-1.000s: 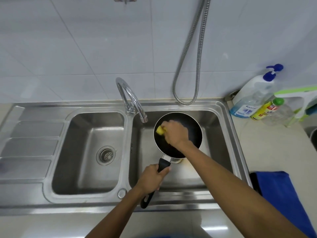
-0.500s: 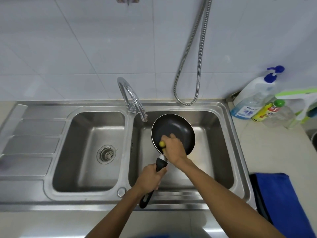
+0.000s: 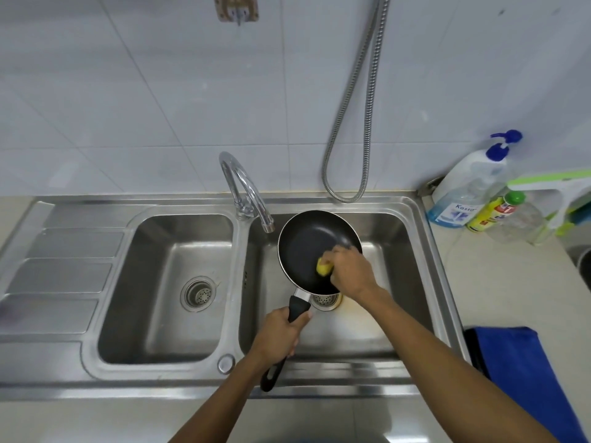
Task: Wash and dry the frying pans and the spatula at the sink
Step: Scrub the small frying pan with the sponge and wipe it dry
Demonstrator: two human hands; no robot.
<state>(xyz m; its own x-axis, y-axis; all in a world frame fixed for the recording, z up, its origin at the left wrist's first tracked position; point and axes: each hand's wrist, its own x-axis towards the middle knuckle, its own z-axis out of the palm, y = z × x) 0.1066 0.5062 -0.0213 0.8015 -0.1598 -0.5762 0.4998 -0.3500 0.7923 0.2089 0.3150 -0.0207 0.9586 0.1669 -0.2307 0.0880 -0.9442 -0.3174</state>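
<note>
I see left hand (image 3: pixel 278 334) gripping pan (image 3: pixel 307 247) by handle; right hand (image 3: pixel 350 271), fingers closed on sponge (image 3: pixel 324 266), now shifted from handle edge toward pan's right side; scrubbing goes on

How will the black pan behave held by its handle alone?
Probably rigid and fairly light: the left hand holds the frying pan over the basin by its handle. Likely bowl-heavy, tending to dip. The right hand pressing the sponge may rock it.

pan (image 3: pixel 307 247) over right basin (image 3: pixel 399 282) | tap (image 3: pixel 246 190) behind (bottles (image 3: pixel 463 193) far right)
</note>
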